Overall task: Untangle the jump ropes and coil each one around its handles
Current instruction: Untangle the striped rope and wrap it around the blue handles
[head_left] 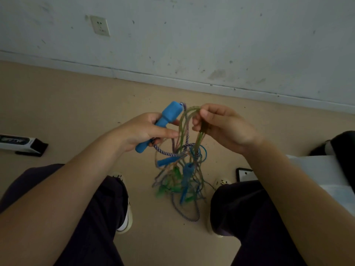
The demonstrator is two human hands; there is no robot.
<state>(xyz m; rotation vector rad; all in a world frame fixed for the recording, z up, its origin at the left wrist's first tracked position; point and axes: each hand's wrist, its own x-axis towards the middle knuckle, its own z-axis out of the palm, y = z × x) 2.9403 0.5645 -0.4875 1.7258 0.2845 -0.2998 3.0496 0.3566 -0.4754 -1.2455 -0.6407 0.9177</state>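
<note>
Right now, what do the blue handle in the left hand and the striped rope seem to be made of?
Blue handle: probably matte plastic or foam; its surface is even and dull, without shine, and looks moulded. Striped rope: likely braided fabric cord; purple and white strands twist around each other. The picture is too dim to be sure of either.

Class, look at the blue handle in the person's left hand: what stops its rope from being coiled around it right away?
The blue handle's rope runs into the tangle of ropes hanging below, snarled with other ropes and handles.
</note>
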